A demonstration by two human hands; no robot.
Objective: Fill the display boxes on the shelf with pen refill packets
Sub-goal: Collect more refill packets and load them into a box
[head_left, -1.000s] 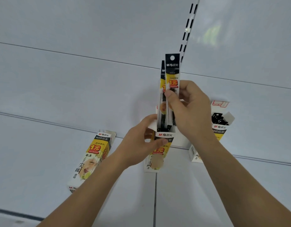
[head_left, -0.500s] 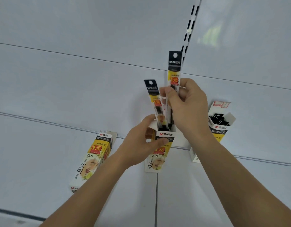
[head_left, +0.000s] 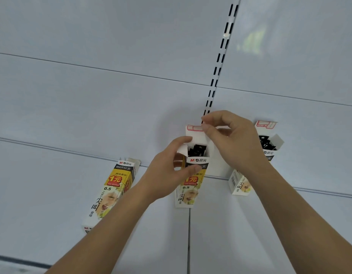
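The middle display box point(head_left: 188, 192) stands on the white shelf point(head_left: 52, 194), its top open and its white flap point(head_left: 195, 134) upright. Black tops of pen refill packets point(head_left: 197, 150) show inside it. My left hand point(head_left: 165, 171) grips this box near the top, thumb across its front. With thumb and forefinger, my right hand point(head_left: 234, 143) pinches the flap's upper right corner. No packet sticks out above the box.
A second box point(head_left: 111, 188) stands to the left with its top shut. A third box point(head_left: 240, 184) at the right is open, with black packets point(head_left: 267, 142) in it. A slotted upright point(head_left: 220, 60) runs up the white back panel.
The two packets that stood tall out of the middle box have gone down inside it. My right hand let go of them and now pinches the flap. My left hand stays on the box.
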